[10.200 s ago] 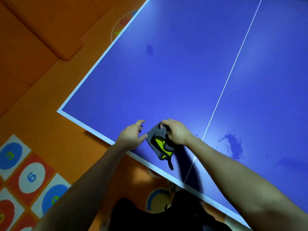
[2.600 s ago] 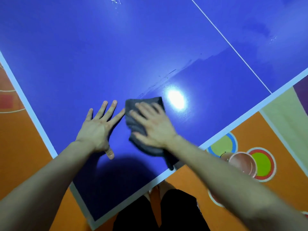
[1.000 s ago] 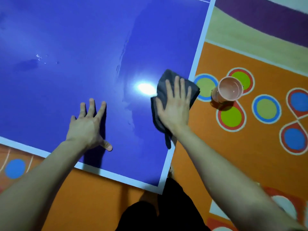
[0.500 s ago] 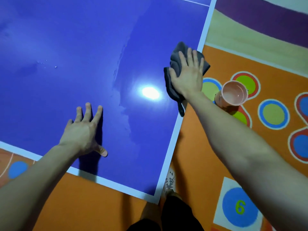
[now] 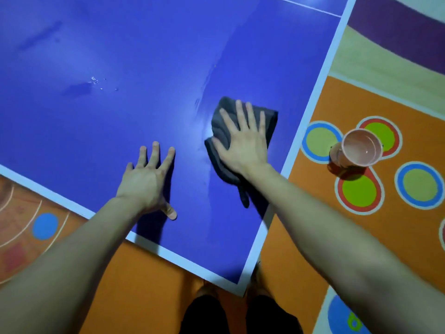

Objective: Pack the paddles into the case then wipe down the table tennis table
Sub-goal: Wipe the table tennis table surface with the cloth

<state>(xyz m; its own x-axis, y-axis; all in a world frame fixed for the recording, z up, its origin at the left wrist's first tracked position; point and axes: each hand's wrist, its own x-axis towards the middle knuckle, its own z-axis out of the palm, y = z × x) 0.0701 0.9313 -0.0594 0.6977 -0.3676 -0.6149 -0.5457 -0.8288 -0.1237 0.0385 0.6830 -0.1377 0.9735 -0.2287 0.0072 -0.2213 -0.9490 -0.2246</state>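
The blue table tennis table (image 5: 101, 121) with a white border fills most of the view, its near right corner just in front of me. A dark grey cloth (image 5: 271, 119) lies on the table near the right edge, and my right hand (image 5: 243, 143) presses flat on it with fingers spread. My left hand (image 5: 148, 177) rests flat on the bare table to the left of the cloth, fingers apart, holding nothing. A few water drops and a damp smear (image 5: 94, 84) show farther left. No paddles or case are in view.
A pink plastic cup (image 5: 358, 148) with water stands on the orange patterned floor mat (image 5: 361, 237) right of the table. My legs and feet are at the table's corner below.
My right hand has slid the cloth back from the table's right edge toward me and inward onto the blue surface. My left hand stays planted on the table.
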